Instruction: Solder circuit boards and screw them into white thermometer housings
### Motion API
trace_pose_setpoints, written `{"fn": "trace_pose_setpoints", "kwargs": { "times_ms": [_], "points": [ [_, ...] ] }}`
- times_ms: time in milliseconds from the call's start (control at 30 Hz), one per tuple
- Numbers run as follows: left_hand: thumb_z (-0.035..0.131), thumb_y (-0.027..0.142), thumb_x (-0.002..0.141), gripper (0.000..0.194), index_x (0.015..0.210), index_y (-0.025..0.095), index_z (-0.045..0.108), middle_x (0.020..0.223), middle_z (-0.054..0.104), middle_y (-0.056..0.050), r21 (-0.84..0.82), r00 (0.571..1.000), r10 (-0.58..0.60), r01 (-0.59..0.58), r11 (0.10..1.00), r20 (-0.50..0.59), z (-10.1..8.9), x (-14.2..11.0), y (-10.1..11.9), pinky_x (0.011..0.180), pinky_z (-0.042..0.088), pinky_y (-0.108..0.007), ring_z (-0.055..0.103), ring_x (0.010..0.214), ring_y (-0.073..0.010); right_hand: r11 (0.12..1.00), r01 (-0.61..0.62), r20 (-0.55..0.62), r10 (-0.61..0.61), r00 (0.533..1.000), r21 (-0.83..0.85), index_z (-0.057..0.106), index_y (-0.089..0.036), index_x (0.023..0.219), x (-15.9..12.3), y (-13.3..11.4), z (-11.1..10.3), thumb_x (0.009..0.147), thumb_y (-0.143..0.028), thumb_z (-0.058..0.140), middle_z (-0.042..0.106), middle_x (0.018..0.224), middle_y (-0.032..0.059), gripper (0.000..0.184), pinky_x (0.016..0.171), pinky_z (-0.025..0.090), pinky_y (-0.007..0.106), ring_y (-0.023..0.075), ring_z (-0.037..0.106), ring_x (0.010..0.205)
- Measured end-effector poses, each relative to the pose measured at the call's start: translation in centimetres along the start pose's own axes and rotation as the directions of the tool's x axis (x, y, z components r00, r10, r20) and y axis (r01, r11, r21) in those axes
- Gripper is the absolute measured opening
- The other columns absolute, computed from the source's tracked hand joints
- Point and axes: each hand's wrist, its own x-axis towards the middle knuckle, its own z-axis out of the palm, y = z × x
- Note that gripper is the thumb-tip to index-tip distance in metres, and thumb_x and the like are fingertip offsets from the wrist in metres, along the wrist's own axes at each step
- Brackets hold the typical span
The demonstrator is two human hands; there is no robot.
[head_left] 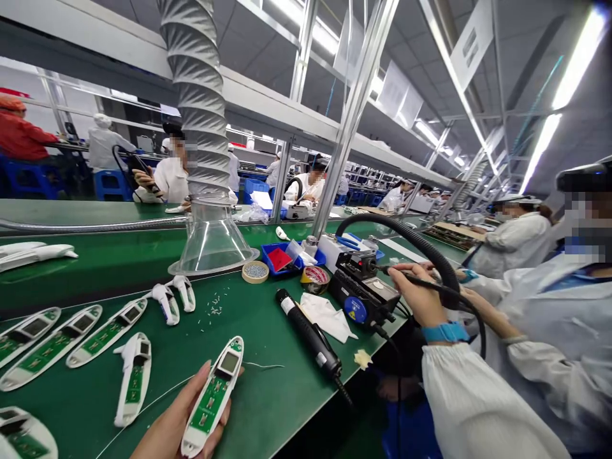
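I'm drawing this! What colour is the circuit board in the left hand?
Green; the circuit board shows best in the head view.

Upper left: ribbed duct [198,95] above clear flared hood [213,245]. Centre: round dish [254,280] of small parts [255,271], blue bin [287,270], tape roll [315,276]; below, black electric screwdriver [308,335]. Upper right: lit ceiling tubes [579,60]. Right edge: white-clad co-worker [567,325].

From head height, the single view faces forward and down over a glossy green workbench [272,395], close above the bare left hand [179,408] and its white, boat-shaped plastic casing [213,396]. It reaches past a grey ribbed duct [196,95] to white-coated workers [104,145] and long white strip lights [581,57] far off.
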Motion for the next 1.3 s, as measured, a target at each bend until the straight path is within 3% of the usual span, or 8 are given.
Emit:
{"fn": "trace_pose_setpoints", "kwargs": {
  "times_ms": [167,300,467,633,867,1067,1200,1300],
  "points": [
    [0.043,0.038,0.091,0.037,0.117,0.013,0.051,0.064,0.057,-0.004,-0.003,0.974,0.082,-0.083,0.997,0.211,0.0,0.6,0.1,0.036,0.035,-0.018,0.046,0.044,-0.0101,0.979,-0.144,0.187,0.116,0.975,0.146,0.055,-0.013,0.077,0.7,-0.3,2.1,0.091,-0.031,0.054,0.060,0.076,0.0014,0.023,0.067,0.053,0.031,0.0143,0.061,0.072],
    [0.037,0.038,0.093,0.037,0.116,0.012,0.050,0.068,0.059,-0.005,-0.038,0.964,0.122,-0.117,0.992,0.234,-0.2,0.8,0.4,0.040,0.037,-0.019,0.048,0.048,-0.0106,0.984,-0.091,0.304,0.040,0.952,0.153,0.055,-0.016,0.088,-4.1,-0.4,3.5,0.086,-0.043,0.049,0.064,0.085,0.0069,0.027,0.072,0.053,0.033,0.0177,0.062,0.079],
    [0.039,0.046,0.091,0.043,0.115,0.014,0.052,0.066,0.056,-0.003,-0.087,0.940,0.170,-0.150,0.985,0.296,-0.7,1.4,0.4,0.039,0.032,-0.018,0.047,0.047,-0.0092,0.992,0.108,0.635,-0.043,0.771,-0.063,0.067,-0.019,0.084,-9.1,0.4,7.6,0.067,-0.042,0.070,0.065,0.075,0.0045,0.029,0.062,0.048,0.032,0.0203,0.058,0.067],
    [0.037,0.047,0.091,0.045,0.115,0.013,0.051,0.067,0.056,-0.003,-0.107,0.934,0.195,-0.170,0.980,0.299,-0.7,1.7,0.4,0.039,0.032,-0.019,0.048,0.047,-0.0095,0.900,0.313,0.768,0.034,0.640,-0.302,0.061,-0.016,0.060,-7.4,2.1,11.1,0.072,-0.022,0.069,0.054,0.052,-0.0035,0.016,0.052,0.037,0.024,0.0126,0.048,0.051],
    [0.031,0.045,0.093,0.045,0.117,0.012,0.049,0.065,0.056,-0.003,-0.124,0.924,0.210,-0.179,0.976,0.321,-0.4,1.6,0.6,0.038,0.033,-0.020,0.048,0.045,-0.0107,0.845,0.369,0.819,0.131,0.559,-0.387,0.060,-0.013,0.069,-5.6,4.0,11.5,0.079,-0.016,0.066,0.055,0.059,-0.0048,0.012,0.057,0.041,0.024,0.0110,0.052,0.056],
    [0.035,0.047,0.092,0.045,0.114,0.012,0.052,0.065,0.057,-0.003,-0.126,0.924,0.203,-0.171,0.977,0.323,-0.5,1.7,0.6,0.039,0.033,-0.020,0.050,0.045,-0.0106,0.929,0.219,0.744,0.083,0.663,-0.300,0.052,-0.017,0.063,-6.1,4.4,10.7,0.068,-0.038,0.066,0.057,0.054,-0.0016,0.025,0.048,0.040,0.025,0.0140,0.052,0.049],
    [0.033,0.045,0.093,0.043,0.114,0.012,0.051,0.068,0.059,-0.005,-0.145,0.915,0.227,-0.188,0.971,0.334,-0.6,1.8,0.6,0.040,0.036,-0.021,0.054,0.048,-0.0122,0.975,0.118,0.563,0.008,0.826,-0.188,0.046,-0.020,0.087,-7.0,2.6,8.9,0.064,-0.057,0.057,0.065,0.066,0.0045,0.045,0.051,0.048,0.032,0.0215,0.061,0.055],
    [0.033,0.043,0.093,0.042,0.111,0.011,0.053,0.072,0.061,-0.006,-0.150,0.919,0.232,-0.193,0.970,0.318,-0.6,1.9,0.6,0.043,0.039,-0.022,0.056,0.052,-0.0133,0.992,0.097,0.489,-0.044,0.871,-0.083,0.044,-0.020,0.107,-9.8,-0.2,7.2,0.068,-0.061,0.057,0.066,0.074,0.0054,0.058,0.058,0.054,0.034,0.0227,0.063,0.064]
  ]
}}
